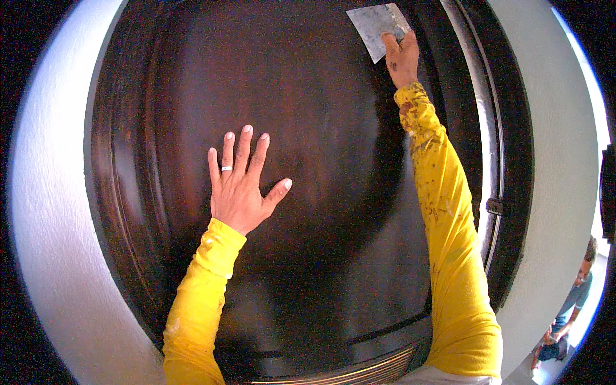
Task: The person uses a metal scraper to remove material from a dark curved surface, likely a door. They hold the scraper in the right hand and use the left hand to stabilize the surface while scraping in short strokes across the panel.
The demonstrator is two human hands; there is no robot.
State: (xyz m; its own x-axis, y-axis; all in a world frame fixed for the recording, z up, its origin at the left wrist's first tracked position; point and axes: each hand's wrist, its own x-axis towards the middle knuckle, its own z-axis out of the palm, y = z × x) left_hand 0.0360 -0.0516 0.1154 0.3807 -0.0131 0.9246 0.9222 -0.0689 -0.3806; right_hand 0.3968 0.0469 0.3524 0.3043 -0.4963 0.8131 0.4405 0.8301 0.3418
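Note:
My left hand (241, 183) lies spread on a dark brown, glossy wooden door (308, 154), its fingers apart and a light ring on one of them. Up at the top right, my right hand (402, 59) is closed round a wide flat scraper (373, 27) with a grey metal blade. The blade is against or close to the door face near its right side; I cannot tell whether it touches. My fingers hide the scraper's grip. Both arms wear yellow sleeves, the right one stained dark near the cuff.
A dark frame (520, 154) surrounds the door, with a pale strip along the right edge and a small metal latch plate (494, 206). White walls (51, 192) stand on both sides. At the far lower right, another person (568, 308) in a teal shirt bends or crouches.

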